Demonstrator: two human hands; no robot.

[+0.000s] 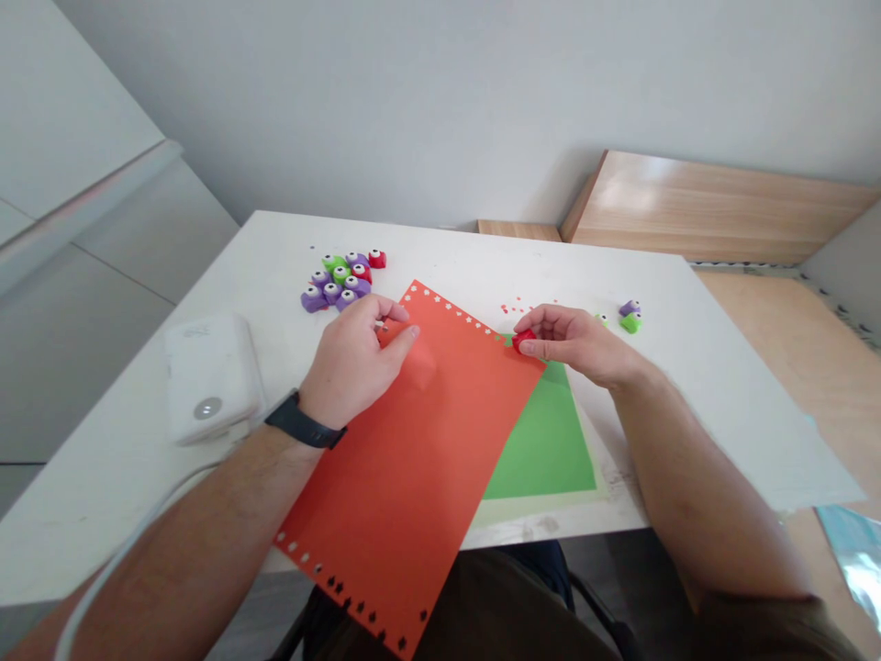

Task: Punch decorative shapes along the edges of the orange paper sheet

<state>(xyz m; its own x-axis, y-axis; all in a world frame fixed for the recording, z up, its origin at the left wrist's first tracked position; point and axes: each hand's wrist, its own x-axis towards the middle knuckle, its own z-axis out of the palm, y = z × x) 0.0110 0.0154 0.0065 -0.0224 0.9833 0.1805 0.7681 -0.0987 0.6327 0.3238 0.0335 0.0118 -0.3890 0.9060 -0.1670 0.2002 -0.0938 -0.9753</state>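
My right hand pinches a small red paper punch at the right corner of an orange sheet. Small shaped holes line the sheet's top and bottom edges. Over its upper left edge rests my left hand, thumb and fingers apart; whether it touches the paper is hard to tell. A green sheet lies partly under the orange one, whose lower end reaches past the table's front edge. Red paper bits are scattered just beyond the punch.
Several purple, green and red punches are grouped at the back left of the white table. A purple punch and a green punch sit at the right. A white device with a cable is at the left.
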